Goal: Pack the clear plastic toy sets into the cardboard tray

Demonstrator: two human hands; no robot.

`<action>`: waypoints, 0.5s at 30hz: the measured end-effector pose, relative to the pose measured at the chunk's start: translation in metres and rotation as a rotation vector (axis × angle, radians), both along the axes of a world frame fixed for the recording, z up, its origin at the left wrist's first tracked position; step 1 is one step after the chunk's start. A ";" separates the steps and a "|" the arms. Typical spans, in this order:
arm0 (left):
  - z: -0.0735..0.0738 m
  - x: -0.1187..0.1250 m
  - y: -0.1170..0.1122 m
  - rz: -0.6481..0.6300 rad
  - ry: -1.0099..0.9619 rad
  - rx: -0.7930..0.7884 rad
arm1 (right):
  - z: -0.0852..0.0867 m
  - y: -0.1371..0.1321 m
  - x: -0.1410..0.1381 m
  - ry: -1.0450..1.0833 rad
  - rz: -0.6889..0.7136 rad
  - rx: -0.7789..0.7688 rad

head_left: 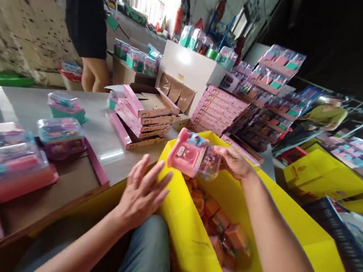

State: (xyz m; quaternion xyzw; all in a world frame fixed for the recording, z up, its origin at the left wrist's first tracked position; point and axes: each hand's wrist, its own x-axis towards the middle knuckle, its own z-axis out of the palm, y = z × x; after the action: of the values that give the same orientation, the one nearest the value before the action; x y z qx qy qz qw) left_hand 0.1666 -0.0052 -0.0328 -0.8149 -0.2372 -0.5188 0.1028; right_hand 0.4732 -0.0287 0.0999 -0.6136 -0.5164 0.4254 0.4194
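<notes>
Right hand point(236, 162) shut round a pink toy in clear wrap point(194, 157), gripping it by its right end and holding it above the far rim of a yellow bag point(289, 228). Left hand point(143, 193) is open, fingers spread and flat, palm against the bag's near-left wall at the rim; holds nothing. Inside the bag, low down: a heap of more pink/orange wrapped toys point(222, 233), a bit blurred.

Bench point(33, 104) runs left and far of the bag. Near left on it: an open flat carton w/ pink edge point(72, 184); clear blister packs point(59, 136) sit at its far-left side, more blurred ones at the left edge. Mid bench, far of the bag: stack of flat pink-edged cartons point(144, 118). Right of that, a slanted pile of pink boxes point(219, 110), w/ rows of packed toys point(273, 90) beyond to the far right. White box point(190, 66) behind w/ green-capped items on top.

Far left: a person in dark top point(84, 9) stands by the bench. Far right: another person in green top point(327, 116), seated low, well apart.
</notes>
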 end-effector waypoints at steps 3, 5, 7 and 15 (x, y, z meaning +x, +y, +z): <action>0.008 0.031 0.002 -0.046 -0.053 0.002 | 0.000 -0.018 -0.045 -0.015 0.097 -0.050; 0.008 0.028 0.005 -0.026 -0.129 -0.026 | -0.004 -0.029 -0.065 -0.014 0.142 -0.052; 0.004 0.011 0.007 -0.032 -0.183 -0.056 | -0.007 -0.038 -0.077 -0.028 0.239 -0.023; 0.000 -0.063 -0.003 -0.265 -0.553 -0.632 | -0.036 0.031 -0.145 -0.233 0.541 0.178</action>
State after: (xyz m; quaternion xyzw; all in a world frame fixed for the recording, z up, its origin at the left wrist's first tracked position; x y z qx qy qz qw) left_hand 0.1035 -0.0083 -0.0324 -0.6601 -0.2963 -0.6280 -0.2865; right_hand 0.3285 0.0019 0.0643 -0.4592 -0.7409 0.4016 0.2808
